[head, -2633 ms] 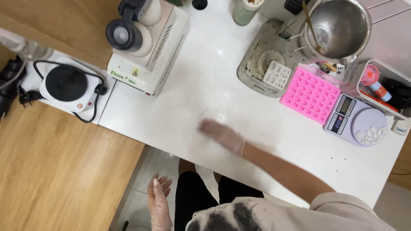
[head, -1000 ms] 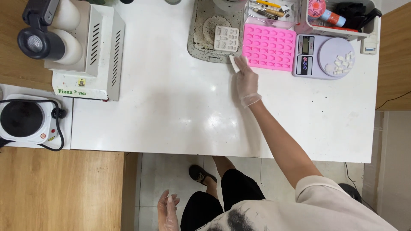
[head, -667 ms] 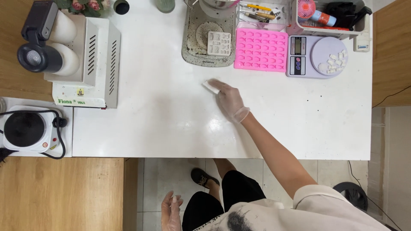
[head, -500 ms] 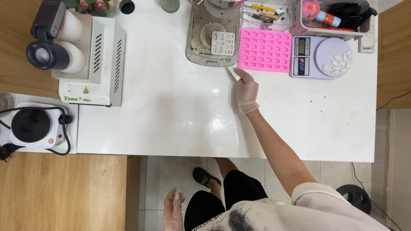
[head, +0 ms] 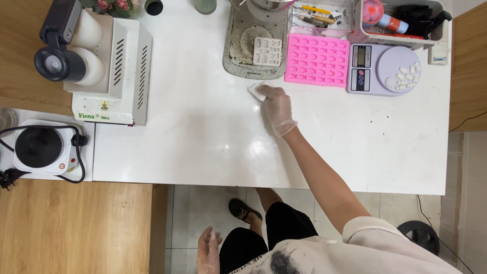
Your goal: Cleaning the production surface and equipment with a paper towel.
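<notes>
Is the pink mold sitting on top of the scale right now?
No, the pink mold lies flat on the white table, beside the scale, whose round platform holds only small white pieces.

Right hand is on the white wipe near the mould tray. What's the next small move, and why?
Probably sweep the white wipe back toward the table's near edge. The gloved right hand presses it flat on the white table just below the grey tray and beside the pink mould, leaving little room farther out. The left hand hangs idle below.

A pink mould (head: 317, 60), a scale (head: 386, 69) and a hotplate (head: 39, 147); perhaps flowers (head: 109, 5).
</notes>
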